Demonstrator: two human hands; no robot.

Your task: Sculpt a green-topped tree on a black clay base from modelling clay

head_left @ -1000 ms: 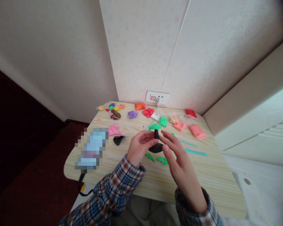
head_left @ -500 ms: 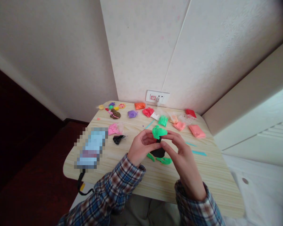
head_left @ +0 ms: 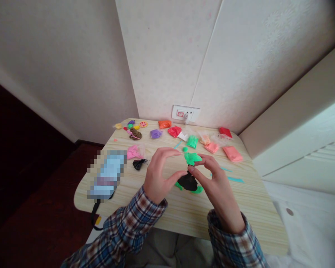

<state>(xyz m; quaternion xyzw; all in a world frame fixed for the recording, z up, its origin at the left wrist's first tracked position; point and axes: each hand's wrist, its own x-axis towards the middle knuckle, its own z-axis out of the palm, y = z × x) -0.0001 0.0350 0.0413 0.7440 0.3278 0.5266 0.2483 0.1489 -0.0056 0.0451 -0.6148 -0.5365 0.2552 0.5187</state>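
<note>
My right hand [head_left: 213, 176] pinches a clay figure by its thin black neck, holding it up over the table. A green leafy-looking clay top [head_left: 192, 158] crowns the figure, and its black base [head_left: 188, 181] widens below. My left hand [head_left: 162, 175] is just to the left, thumb and fingers spread apart in a C shape, with nothing in it; the thumb tip is close to the black neck. Under the figure lie green clay pieces [head_left: 197, 190], partly hidden. A small green ball [head_left: 185, 149] shows behind the green top.
A blurred phone [head_left: 108, 175] with a black strap lies at the table's left. Bags of coloured clay, such as pink [head_left: 134, 152], black [head_left: 139, 163], green [head_left: 192, 141] and coral [head_left: 232, 153], lie around. Blue strips [head_left: 236, 179] are at right; a brown coiled piece [head_left: 135, 134] stands far left.
My left hand has let go of the figure and moved left, its fingers spreading. The figure stays in my right hand, turned and tilted slightly.
</note>
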